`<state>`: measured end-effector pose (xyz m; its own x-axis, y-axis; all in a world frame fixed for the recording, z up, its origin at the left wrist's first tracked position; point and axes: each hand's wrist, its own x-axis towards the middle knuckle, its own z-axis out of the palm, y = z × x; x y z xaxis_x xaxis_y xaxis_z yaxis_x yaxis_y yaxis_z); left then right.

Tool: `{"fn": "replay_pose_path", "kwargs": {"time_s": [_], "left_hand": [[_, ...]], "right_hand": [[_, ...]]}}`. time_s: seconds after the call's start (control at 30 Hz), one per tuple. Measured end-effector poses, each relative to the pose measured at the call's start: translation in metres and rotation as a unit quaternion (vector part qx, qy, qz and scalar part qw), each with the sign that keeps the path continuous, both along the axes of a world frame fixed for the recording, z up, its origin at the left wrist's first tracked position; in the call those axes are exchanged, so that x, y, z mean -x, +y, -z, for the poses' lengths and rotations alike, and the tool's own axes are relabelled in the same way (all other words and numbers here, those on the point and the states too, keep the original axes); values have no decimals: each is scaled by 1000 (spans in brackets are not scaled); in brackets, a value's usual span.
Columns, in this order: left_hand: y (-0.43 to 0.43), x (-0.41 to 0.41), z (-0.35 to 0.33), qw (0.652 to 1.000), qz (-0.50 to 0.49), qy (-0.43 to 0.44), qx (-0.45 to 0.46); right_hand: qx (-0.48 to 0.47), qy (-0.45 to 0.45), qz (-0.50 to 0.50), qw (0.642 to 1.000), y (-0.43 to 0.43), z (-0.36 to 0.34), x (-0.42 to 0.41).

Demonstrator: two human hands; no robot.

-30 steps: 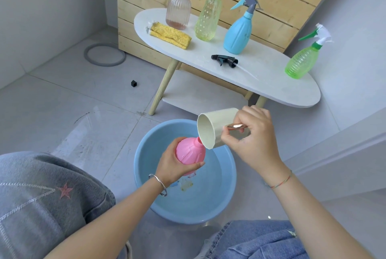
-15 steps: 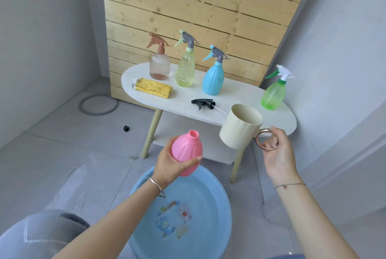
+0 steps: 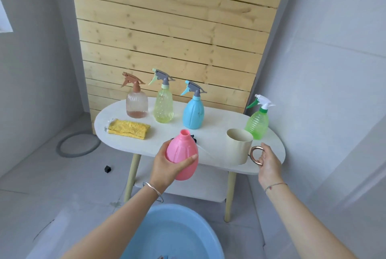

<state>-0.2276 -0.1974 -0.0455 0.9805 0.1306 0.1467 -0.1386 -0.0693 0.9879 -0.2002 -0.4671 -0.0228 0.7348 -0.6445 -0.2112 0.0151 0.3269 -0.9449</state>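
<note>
Uncapped pink bottle [image 3: 183, 158] was upright in left hand [image 3: 165, 164] grip, over table [image 3: 213, 133] front edge; opaque, fill unreadable. Upright cream cup [image 3: 239, 148] was at table right, right hand [image 3: 268, 164] hooked through its ring handle; inside unseen. Below, blue basin [image 3: 177, 233] held water, cropped by frame. Mostly hidden behind bottle: black sprayer head [image 3: 194, 139].

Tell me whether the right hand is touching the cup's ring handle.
Touching. The head view shows the right hand with fingers curled round the ring handle of the cream cup.
</note>
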Motion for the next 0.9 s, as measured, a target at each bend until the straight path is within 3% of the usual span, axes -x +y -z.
{"fn": "replay_pose_path", "kwargs": {"time_s": [0.37, 0.63, 0.7, 0.8, 0.9], "left_hand": [[-28, -53, 8, 1000, 2, 3, -19], [-25, -63, 5, 1000, 11, -10, -22], [-20, -64, 2, 1000, 15, -17, -22], [-10, -67, -1, 999, 16, -24, -25], [2, -70, -4, 999, 7, -26, -26]], "right_hand": [[18, -36, -86, 995, -15, 50, -55], [217, 25, -123, 968, -19, 38, -43], [328, -2, -88, 941, -13, 25, -39], [513, -132, -66, 846, 11, -1, -35], [568, -194, -148, 786, 51, -18, -41]]}}
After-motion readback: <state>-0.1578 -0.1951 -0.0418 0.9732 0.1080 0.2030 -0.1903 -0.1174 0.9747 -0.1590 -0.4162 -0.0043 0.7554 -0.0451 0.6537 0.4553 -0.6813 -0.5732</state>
